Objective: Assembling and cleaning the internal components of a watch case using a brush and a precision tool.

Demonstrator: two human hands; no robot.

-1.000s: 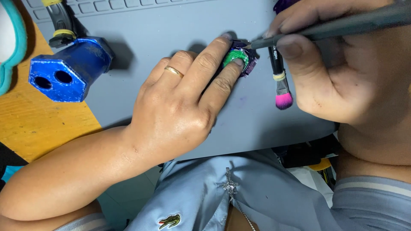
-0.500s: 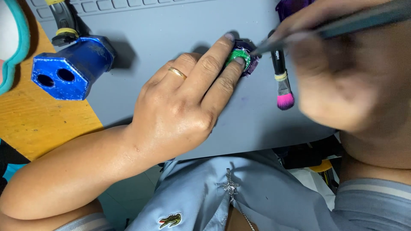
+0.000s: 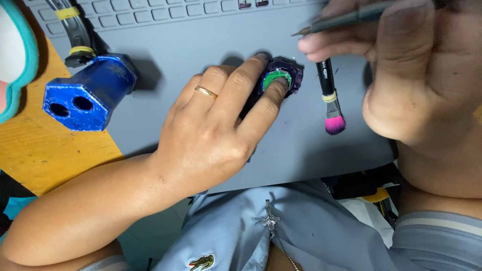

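Looking down from a head-worn camera at a grey work mat on an orange wooden table. The left hand, wearing a gold ring, reaches across the mat; its index and middle fingertips press together onto a small purple watch case with a green circuit board showing inside it. The watch case lies flat on the mat near its upper middle, pinned under those two fingers. The right hand fills the upper right of the view, close to the camera and blurred; its fingers pinch a slim dark tool whose pointed tip hangs just above and to the right of the watch case, apart from it. Between the two hands, a small black-handled brush with pink bristles lies on the mat just beside the watch case. At the mat's left edge sits a blue metal block with two round holes. A light blue shirt shows at the bottom.
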